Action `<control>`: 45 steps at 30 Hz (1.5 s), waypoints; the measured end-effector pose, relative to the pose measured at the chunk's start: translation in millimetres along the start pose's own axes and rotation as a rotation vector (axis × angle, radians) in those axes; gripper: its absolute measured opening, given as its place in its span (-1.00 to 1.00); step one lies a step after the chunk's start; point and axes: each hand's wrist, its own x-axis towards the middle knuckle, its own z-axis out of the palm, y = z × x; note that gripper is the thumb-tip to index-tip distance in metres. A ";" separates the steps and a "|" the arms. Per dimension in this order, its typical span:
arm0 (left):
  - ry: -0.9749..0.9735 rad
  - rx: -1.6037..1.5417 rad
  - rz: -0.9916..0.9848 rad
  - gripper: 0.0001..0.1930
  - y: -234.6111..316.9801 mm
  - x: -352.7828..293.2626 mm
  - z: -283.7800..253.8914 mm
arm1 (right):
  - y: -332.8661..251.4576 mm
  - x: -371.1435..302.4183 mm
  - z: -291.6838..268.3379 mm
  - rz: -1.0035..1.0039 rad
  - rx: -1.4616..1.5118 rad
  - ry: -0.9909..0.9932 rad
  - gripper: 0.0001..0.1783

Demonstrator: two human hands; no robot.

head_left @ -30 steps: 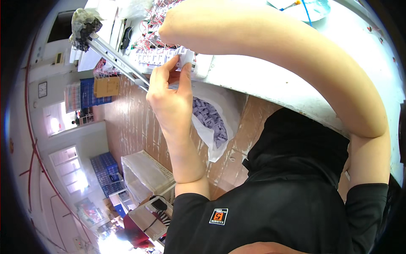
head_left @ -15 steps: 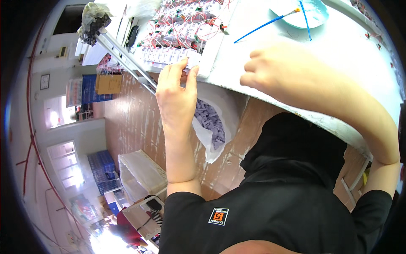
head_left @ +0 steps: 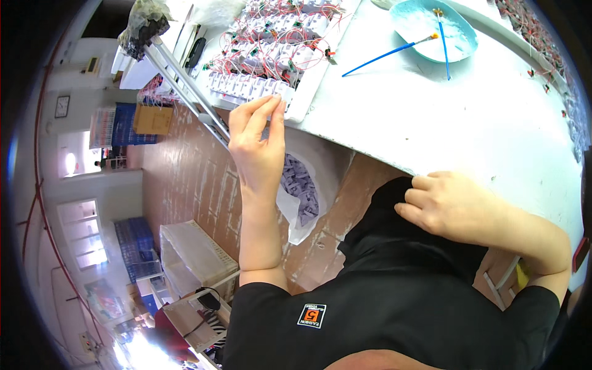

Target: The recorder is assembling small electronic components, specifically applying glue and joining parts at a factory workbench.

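My left hand [head_left: 257, 139] is raised at the table's left front corner, its thumb and fingertips pinched together. They are at the near end of a row of small white plastic housings [head_left: 243, 88], and whether a piece is between them is hidden. Behind that row stand more rows of white housings [head_left: 271, 54] with red and white wires and small green boards. My right hand [head_left: 447, 206] hovers by the table's front edge, over my lap, with its fingers curled in. What it holds, if anything, cannot be seen.
On the white table [head_left: 394, 117] lie a blue-handled brush [head_left: 382, 58] and a pale blue dish [head_left: 459, 46] with a second brush [head_left: 444, 46]. A metal stand [head_left: 185, 80] rises at the left. Below hangs a white bag [head_left: 300, 231] of small grey-white pieces [head_left: 299, 188]. Wired parts [head_left: 533, 37] line the far right.
My right hand has drawn back from above the tabletop to its front edge, nearer my body. The left fingertips have come together beside the housings. The whole view has shifted slightly.
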 end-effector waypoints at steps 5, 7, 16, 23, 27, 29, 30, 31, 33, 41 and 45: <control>-0.002 0.003 0.030 -0.80 -1.2 -1.8 4.4 | -5.0 -5.4 9.1 -0.070 0.041 -0.037 -0.70; -0.009 0.011 0.034 -0.81 0.0 -0.4 5.4 | -5.4 -6.4 22.3 -0.077 0.049 0.070 -0.91; 0.100 0.111 0.032 -0.83 9.0 -13.4 -9.9 | 2.5 -8.5 31.3 -0.120 -0.021 -0.033 -0.72; 0.047 -0.440 -0.444 -0.83 66.6 -104.1 2.5 | 1.3 -7.6 40.2 -0.146 -0.104 -0.039 -0.81; -0.290 -0.544 -0.280 -0.79 128.8 -173.4 27.8 | 1.5 -5.7 46.6 -0.118 -0.054 0.007 -0.89; -0.345 -0.659 -0.206 -0.79 139.2 -197.6 39.0 | -1.2 -4.6 46.2 -0.127 -0.037 0.034 -0.90; -0.326 -0.656 -0.210 -0.81 144.4 -193.7 38.7 | -1.1 -4.8 45.4 -0.117 -0.047 0.030 -0.90; -0.306 -0.652 -0.215 -0.83 148.5 -189.0 38.4 | -1.1 -5.2 45.6 -0.108 -0.056 0.026 -0.89; -0.279 -0.557 -0.128 -0.88 140.7 -181.5 42.5 | 0.8 -6.8 49.9 -0.097 -0.048 0.033 -0.84; 0.159 -0.255 -0.018 -0.85 96.0 -99.6 1.5 | -6.8 -1.1 35.0 0.047 0.036 0.058 -0.35; 0.247 -0.126 -0.313 -0.83 58.0 -50.8 -11.9 | -2.3 -10.5 47.6 -0.045 -0.206 0.036 -0.44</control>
